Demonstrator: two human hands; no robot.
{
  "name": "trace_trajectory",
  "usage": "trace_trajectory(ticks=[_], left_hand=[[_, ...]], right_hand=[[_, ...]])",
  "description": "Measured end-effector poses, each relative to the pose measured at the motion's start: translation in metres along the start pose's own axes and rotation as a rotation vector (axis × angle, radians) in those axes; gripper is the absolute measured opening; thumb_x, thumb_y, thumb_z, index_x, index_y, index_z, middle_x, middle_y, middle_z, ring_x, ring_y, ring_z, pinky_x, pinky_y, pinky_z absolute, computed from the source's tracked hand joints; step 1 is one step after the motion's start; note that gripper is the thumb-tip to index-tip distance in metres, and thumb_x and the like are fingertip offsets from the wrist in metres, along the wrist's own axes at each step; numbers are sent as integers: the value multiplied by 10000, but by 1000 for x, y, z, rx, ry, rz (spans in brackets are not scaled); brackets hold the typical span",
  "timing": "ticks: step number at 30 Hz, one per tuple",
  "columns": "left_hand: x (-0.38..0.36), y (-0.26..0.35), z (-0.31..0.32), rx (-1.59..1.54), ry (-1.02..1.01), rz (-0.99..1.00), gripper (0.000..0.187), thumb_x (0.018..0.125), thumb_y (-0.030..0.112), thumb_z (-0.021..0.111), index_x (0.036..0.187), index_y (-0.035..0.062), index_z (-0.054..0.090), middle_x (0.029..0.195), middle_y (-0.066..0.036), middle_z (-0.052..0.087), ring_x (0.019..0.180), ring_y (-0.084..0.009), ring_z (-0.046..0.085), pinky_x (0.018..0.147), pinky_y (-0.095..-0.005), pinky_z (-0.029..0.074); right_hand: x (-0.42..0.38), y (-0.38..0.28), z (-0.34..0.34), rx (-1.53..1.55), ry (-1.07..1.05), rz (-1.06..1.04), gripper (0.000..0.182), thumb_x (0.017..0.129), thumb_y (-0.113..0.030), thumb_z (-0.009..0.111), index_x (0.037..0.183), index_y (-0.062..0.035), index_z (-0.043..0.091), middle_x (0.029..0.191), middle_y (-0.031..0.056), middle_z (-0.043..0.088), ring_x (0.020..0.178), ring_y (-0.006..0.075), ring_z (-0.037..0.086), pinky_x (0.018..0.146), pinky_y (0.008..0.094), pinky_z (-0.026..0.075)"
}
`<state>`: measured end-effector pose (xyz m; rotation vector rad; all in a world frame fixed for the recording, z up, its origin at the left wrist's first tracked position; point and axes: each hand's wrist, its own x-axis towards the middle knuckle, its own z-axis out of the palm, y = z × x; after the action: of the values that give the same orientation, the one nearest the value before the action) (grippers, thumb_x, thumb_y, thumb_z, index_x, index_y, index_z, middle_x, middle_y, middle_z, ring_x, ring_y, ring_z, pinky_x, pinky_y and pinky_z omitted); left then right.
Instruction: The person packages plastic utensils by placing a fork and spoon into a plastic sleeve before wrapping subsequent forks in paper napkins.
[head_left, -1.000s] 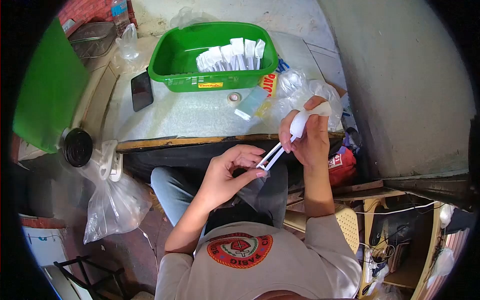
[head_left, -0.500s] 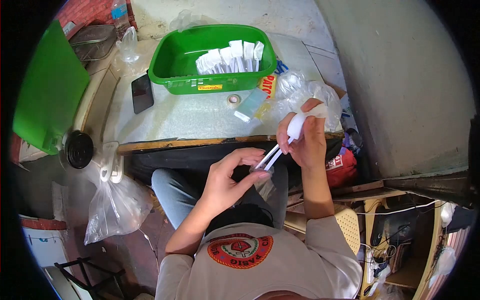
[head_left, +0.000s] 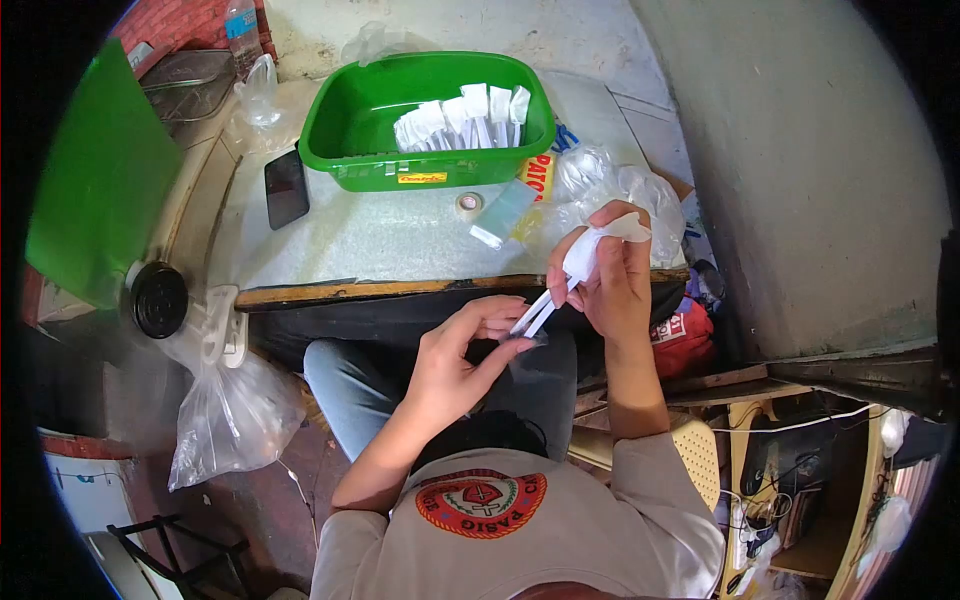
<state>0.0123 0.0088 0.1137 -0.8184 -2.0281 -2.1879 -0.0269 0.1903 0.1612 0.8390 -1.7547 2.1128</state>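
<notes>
My left hand (head_left: 462, 355) pinches the lower ends of white plastic utensils (head_left: 537, 315) above my lap, with a bit of clear plastic at the fingertips. My right hand (head_left: 612, 285) is closed around their upper end, which is wrapped in a white napkin (head_left: 583, 256); a loose corner of it sticks out to the right. On the table stands a green basin (head_left: 345, 172) holding a row of several similar napkin-wrapped white utensils (head_left: 475, 106).
On the table (head_left: 350, 240) lie a black phone (head_left: 286, 189), a tape roll (head_left: 468, 204), a clear plastic packet (head_left: 503, 213), a yellow pack (head_left: 537, 176) and crumpled clear bags (head_left: 650, 195). A plastic bag (head_left: 235, 425) hangs at the table's left front edge.
The napkin is wrapped lower and closer around the utensils' top, its loose corner spread to the right. The two utensils look closer together. My left hand has barely moved.
</notes>
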Motion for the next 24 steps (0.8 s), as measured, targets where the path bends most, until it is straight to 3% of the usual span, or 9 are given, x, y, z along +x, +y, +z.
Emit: trace_trajectory(ticks=[2,8,16,19,21,24], left_hand=[[1,0,-1,21,10,5,378,822,-63,698,1180,-46,576,1052,-139,687,956,-174,688,828,-297,563],[5,-6,-2,-7,35,-3,388,814,-48,718,1176,-39,580,1005,-137,700,913,-151,688,797,-271,551],[7,-11,3,-87,100,41,440,801,-99,711,1202,-56,533,1084,-135,662,981,-175,656,882,-297,519],[10,-13,8,-72,157,85,421,809,-91,709,1191,-57,535,1105,-147,661,993,-180,659,891,-304,524],[11,-14,9,-51,193,121,409,817,-74,711,1187,-56,539,1102,-152,669,990,-180,667,880,-302,532],[11,-14,9,-101,199,103,409,813,-75,717,1181,-57,540,1129,-158,657,1008,-177,657,892,-301,527]], right_hand=[[0,1,0,-5,-13,-5,234,1056,-357,332,1172,-155,347,681,160,596,438,146,494,369,213,296],[-1,10,1,60,-51,5,226,1056,-354,330,1174,-161,346,705,178,594,453,156,514,366,217,307],[-1,14,5,60,-66,41,204,1058,-330,329,1166,-158,346,724,185,599,471,176,537,373,223,319],[-3,16,5,-9,-84,37,178,1059,-286,326,1156,-139,346,741,191,606,538,198,579,440,254,407],[-5,21,7,20,3,-7,162,1049,-165,355,1180,-73,375,832,183,640,705,194,638,632,272,485],[-2,22,6,-38,-40,-91,163,1042,-141,359,1185,-65,379,846,182,642,762,205,647,699,300,500]])
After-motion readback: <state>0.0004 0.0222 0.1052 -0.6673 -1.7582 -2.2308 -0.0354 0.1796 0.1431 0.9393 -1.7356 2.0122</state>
